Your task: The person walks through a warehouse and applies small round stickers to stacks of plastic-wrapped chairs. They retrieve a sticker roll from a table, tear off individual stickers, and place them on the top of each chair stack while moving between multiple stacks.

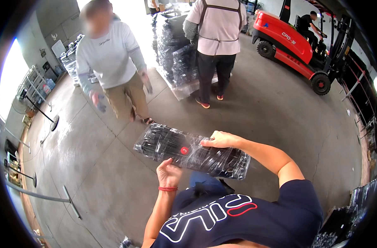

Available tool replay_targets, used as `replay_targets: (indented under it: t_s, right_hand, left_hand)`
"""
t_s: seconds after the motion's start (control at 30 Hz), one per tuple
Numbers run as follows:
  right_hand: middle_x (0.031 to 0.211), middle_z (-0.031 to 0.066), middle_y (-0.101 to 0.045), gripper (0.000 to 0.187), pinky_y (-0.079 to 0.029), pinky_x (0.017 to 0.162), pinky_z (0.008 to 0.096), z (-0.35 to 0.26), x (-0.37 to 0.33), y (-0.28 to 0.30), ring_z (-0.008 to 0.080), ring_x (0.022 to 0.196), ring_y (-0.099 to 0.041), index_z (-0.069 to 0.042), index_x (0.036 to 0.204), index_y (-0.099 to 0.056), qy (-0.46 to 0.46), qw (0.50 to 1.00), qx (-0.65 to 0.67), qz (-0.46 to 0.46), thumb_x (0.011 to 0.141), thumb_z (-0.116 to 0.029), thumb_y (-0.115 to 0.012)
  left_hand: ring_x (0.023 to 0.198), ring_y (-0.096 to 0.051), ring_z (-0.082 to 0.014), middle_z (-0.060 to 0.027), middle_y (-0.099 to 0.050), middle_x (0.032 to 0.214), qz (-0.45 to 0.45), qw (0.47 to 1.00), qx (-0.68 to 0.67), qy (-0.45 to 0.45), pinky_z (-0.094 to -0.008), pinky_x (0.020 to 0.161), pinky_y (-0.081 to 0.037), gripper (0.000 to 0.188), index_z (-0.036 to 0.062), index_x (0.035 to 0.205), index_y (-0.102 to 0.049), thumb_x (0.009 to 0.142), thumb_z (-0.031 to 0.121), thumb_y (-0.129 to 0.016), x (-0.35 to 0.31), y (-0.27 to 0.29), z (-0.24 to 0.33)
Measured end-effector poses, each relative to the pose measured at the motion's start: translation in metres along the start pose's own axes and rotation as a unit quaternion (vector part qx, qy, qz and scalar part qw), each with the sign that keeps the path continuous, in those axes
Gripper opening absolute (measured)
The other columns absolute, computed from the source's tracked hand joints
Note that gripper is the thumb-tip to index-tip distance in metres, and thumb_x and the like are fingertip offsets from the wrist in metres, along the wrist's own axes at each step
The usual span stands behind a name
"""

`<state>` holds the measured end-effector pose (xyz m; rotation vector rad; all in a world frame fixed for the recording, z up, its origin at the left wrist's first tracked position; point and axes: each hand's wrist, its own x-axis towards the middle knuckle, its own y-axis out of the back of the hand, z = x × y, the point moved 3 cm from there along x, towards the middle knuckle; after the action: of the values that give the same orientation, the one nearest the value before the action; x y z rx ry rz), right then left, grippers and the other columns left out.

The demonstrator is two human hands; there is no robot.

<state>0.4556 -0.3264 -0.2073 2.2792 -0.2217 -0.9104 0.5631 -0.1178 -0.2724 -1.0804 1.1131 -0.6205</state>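
Observation:
A long flat bundle of black parts wrapped in clear plastic film (163, 142) is held in front of my body, tilted down to the right. Near its middle is a round red sticker (184, 151). My left hand (169, 172) grips the near edge from below, with its thumb up against the film; part of its fingers is hidden under the bundle. My right hand (219, 139) is closed over the far edge, its thumb lying on top. A red beaded bracelet (168, 189) circles my left wrist.
A gloved person in a light sweatshirt (112, 58) stands ahead to the left. Another person (218, 37) stands beside a pallet stack of film-wrapped black bundles (176, 53). A red forklift (285, 43) with a driver is far right. More bundles (341, 223) lie lower right; stands (54, 123) line the left.

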Motion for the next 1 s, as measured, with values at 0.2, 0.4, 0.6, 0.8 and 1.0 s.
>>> replay_targets:
  t_s: [0.2, 0.4, 0.6, 0.8, 1.0]
  right_hand:
    - [0.084, 0.0146, -0.064, 0.07, -0.045, 0.072, 0.0344, -0.039, 0.141, 0.089, 0.0243, 0.081, -0.061, -0.001, 0.085, -0.065, 0.012, 0.999, -0.02, -0.022, 0.071, -0.067, -0.048]
    - [0.078, 0.0169, -0.063, 0.075, -0.045, 0.07, 0.0361, -0.054, 0.276, 0.137, 0.0278, 0.079, -0.061, 0.0, 0.079, -0.065, 0.055, 0.994, -0.06, -0.067, 0.068, -0.071, -0.045]
    - [0.083, 0.0189, -0.063, 0.08, -0.045, 0.073, 0.0382, -0.112, 0.387, 0.187, 0.0307, 0.086, -0.06, 0.002, 0.081, -0.064, 0.102, 0.99, -0.068, -0.072, 0.065, -0.074, -0.045]
    - [0.098, 0.02, -0.06, 0.083, -0.044, 0.082, 0.0389, -0.144, 0.477, 0.186, 0.0303, 0.096, -0.057, 0.001, 0.097, -0.06, 0.124, 0.982, -0.113, -0.092, 0.063, -0.074, -0.048]
    - [0.098, 0.0185, -0.061, 0.083, -0.044, 0.081, 0.0394, -0.15, 0.532, 0.177, 0.0304, 0.096, -0.057, 0.002, 0.095, -0.061, 0.169, 0.974, -0.136, -0.071, 0.061, -0.074, -0.051]
  left_hand:
    - [0.117, -0.038, -0.0306, -0.0134, -0.047, 0.122, 0.017, 0.999, -0.013, -0.042, -0.049, 0.102, -0.021, 0.054, 0.002, 0.118, -0.044, 0.065, -0.002, -0.052, 0.127, -0.051, 0.081]
    - [0.112, -0.043, -0.0275, -0.0122, -0.051, 0.116, 0.077, 0.992, -0.061, -0.073, -0.0484, 0.101, -0.022, 0.049, -0.0004, 0.112, -0.046, 0.064, -0.002, -0.055, 0.235, -0.031, 0.155]
    - [0.08, -0.059, -0.016, -0.006, -0.062, 0.085, 0.093, 0.989, -0.054, -0.105, -0.0296, 0.086, -0.041, 0.01, 0.0024, 0.077, -0.056, 0.069, -0.004, -0.055, 0.308, -0.066, 0.232]
    - [0.116, -0.039, -0.0287, -0.0147, -0.046, 0.123, 0.077, 0.976, -0.162, -0.127, -0.0467, 0.101, -0.023, 0.049, 0.0001, 0.116, -0.045, 0.069, 0.004, -0.056, 0.354, -0.051, 0.271]
    - [0.112, -0.042, -0.0271, -0.0168, -0.05, 0.118, 0.077, 0.968, -0.191, -0.141, -0.0448, 0.099, -0.026, 0.037, -0.0009, 0.106, -0.051, 0.07, 0.007, -0.057, 0.384, -0.008, 0.293]
